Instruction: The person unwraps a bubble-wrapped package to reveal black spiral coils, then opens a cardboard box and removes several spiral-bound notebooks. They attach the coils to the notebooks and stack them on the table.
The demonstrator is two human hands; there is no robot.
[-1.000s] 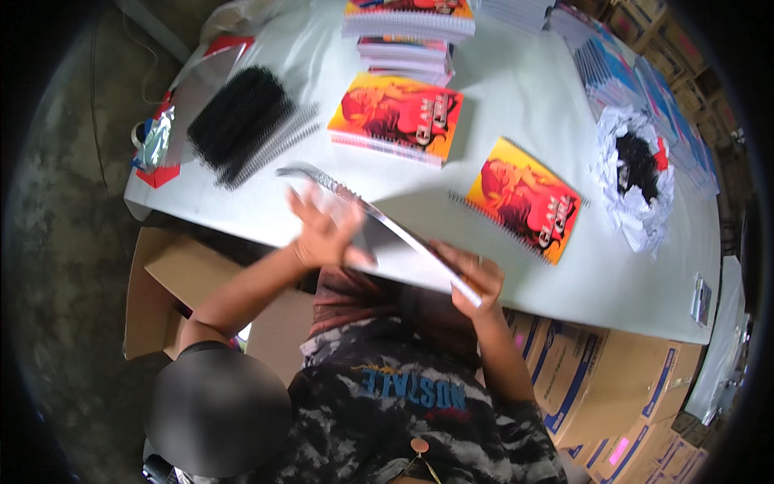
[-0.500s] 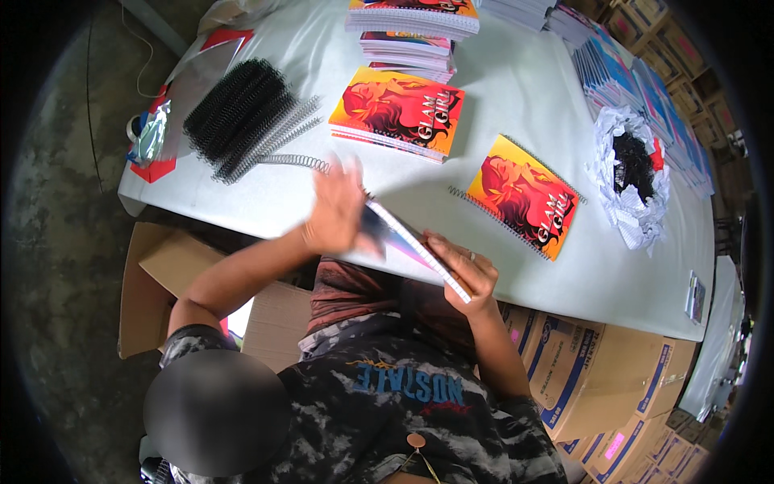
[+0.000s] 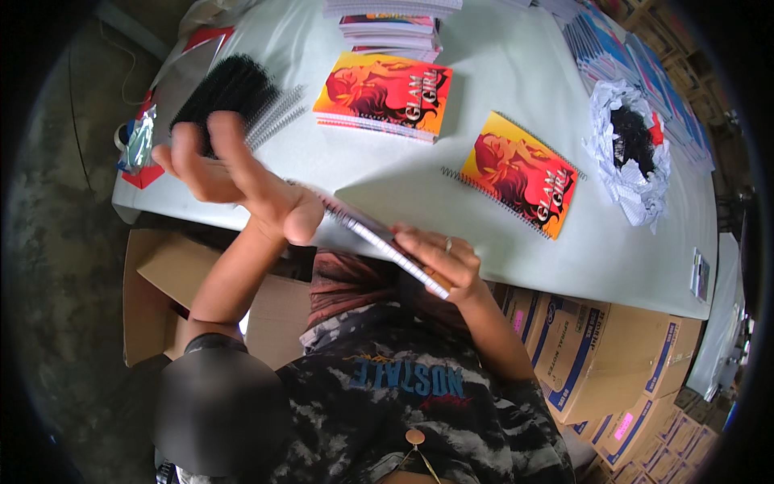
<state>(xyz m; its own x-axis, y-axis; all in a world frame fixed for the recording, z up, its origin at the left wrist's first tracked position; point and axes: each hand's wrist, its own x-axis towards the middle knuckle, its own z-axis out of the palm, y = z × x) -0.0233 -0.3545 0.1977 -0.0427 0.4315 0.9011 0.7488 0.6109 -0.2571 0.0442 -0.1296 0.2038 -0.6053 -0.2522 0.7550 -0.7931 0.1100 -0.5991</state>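
Note:
My right hand point(image 3: 442, 260) grips a notebook point(image 3: 387, 246) at its near right end. The notebook is tilted on edge over the table's front edge, its punched white page edge turned up. My left hand point(image 3: 250, 181) is raised at the notebook's far left end, fingers spread and slightly blurred; I see nothing held in it. Behind its fingers lie a bundle of black spiral coils point(image 3: 238, 81) and several loose grey coils point(image 3: 278, 113), partly hidden by the hand. To the right, a notebook with a yellow and red cover point(image 3: 524, 173) lies flat, coils sticking out along two edges.
A stack of red-covered notebooks point(image 3: 383, 93) stands mid-table, with more stacks point(image 3: 391, 32) behind. Crumpled white paper point(image 3: 601, 165) surrounds black scraps at right, near blue booklets point(image 3: 601, 56). Cardboard boxes point(image 3: 597, 355) stand below right; an opened carton point(image 3: 173, 270) is below left.
My left hand has moved left and up from the notebook's side, its fingers spreading. My right hand and the held notebook have shifted slightly left. The view has shifted a little.

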